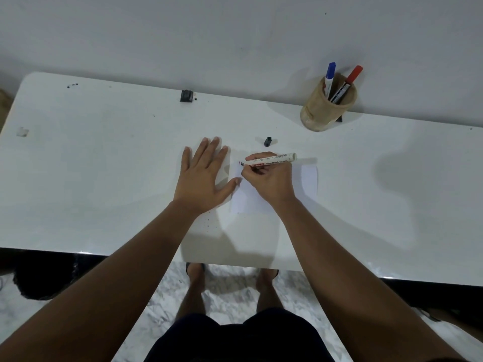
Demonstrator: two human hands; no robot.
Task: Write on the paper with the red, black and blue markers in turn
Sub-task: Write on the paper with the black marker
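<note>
A white sheet of paper (308, 182) lies on the white table, mostly covered by my hands. My right hand (269, 178) grips an uncapped white-bodied marker (271, 160), its dark tip touching the paper's upper left corner beside a small red mark. My left hand (206, 176) lies flat with fingers spread, pressing the paper's left edge. The black cap (268, 141) rests on the table just beyond the paper. A blue-capped marker (329, 78) and a red-capped marker (349, 82) stand in the pen holder.
A tan cylindrical pen holder (326, 108) stands at the back right near the wall. A small black object (186, 95) sits at the table's far edge (104, 83). Ink specks dot the surface near the front. My legs and feet show below the table's near edge.
</note>
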